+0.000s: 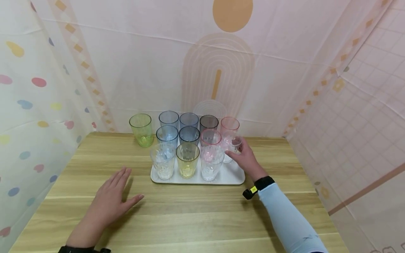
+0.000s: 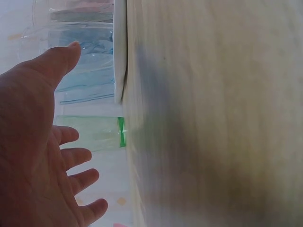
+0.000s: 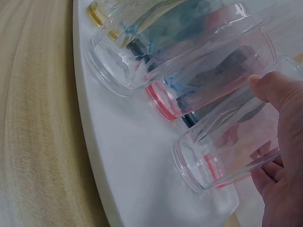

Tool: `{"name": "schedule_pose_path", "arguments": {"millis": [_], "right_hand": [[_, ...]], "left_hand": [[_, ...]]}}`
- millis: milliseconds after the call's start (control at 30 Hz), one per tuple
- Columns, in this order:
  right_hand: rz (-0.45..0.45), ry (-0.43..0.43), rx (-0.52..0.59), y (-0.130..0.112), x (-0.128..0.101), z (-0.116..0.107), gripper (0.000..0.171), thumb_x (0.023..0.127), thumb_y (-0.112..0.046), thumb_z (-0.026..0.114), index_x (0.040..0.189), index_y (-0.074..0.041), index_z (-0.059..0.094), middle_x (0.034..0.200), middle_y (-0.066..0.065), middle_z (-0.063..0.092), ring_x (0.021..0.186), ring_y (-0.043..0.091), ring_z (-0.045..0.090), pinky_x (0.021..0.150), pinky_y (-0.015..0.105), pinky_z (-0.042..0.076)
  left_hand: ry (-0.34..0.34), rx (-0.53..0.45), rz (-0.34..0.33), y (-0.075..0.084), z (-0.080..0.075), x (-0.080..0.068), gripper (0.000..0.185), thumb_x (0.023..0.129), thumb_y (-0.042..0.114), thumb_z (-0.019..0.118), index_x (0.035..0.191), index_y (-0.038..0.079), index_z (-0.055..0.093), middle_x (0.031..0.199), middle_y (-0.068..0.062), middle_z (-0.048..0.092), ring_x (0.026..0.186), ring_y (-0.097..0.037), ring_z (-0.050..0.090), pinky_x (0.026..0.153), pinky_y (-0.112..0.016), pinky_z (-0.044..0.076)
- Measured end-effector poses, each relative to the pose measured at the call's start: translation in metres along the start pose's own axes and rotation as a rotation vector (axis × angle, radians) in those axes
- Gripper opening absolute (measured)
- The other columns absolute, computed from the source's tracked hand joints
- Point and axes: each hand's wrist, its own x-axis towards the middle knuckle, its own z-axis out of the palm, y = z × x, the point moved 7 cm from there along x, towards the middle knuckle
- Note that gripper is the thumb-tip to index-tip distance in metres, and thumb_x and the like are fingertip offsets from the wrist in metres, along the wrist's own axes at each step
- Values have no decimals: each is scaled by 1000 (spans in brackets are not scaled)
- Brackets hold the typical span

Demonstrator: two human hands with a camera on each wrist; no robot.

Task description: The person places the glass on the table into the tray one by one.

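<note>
Head view: the right hand (image 1: 245, 160) curls thumb and fingers around a clear glass (image 1: 232, 147) on the white tray (image 1: 234, 175); the left hand (image 1: 109, 195) lies flat, fingers spread, holding nothing.

We see a light wooden bench (image 1: 196, 214) filling the lower frame. On it, just above centre, lies a white tray (image 1: 232, 177) — and a green cup (image 1: 141, 130) stands directly on the wood, up left of the tray. Our left hand (image 1: 109, 198) rests flat at lower left.

Light is bright and soft; under my left hand (image 1: 107, 196) a weak shadow, its wrist view blurred.
</note>
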Motion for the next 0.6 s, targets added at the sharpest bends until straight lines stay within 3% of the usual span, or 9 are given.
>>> {"name": "schedule_pose_path", "arguments": {"millis": [367, 600], "right_hand": [[28, -38, -27, -2, -11, -6, 87, 101, -32, 85, 167, -8, 34, 165, 18, 46, 158, 40, 40, 132, 54, 32], [44, -98, -217, -5, -47, -22, 93, 107, -44, 75, 174, -4, 23, 176, 25, 32, 162, 44, 31, 131, 62, 29]], "left_hand": [[-7, 12, -11, -2, -1, 1, 108, 93, 61, 84, 165, -7, 40, 168, -34, 40, 151, -58, 40, 118, -74, 36], [-38, 21, -30, -4, -2, 2, 108, 94, 63, 81, 166, -6, 39, 170, -34, 38, 152, -58, 38, 119, -75, 35]]}}
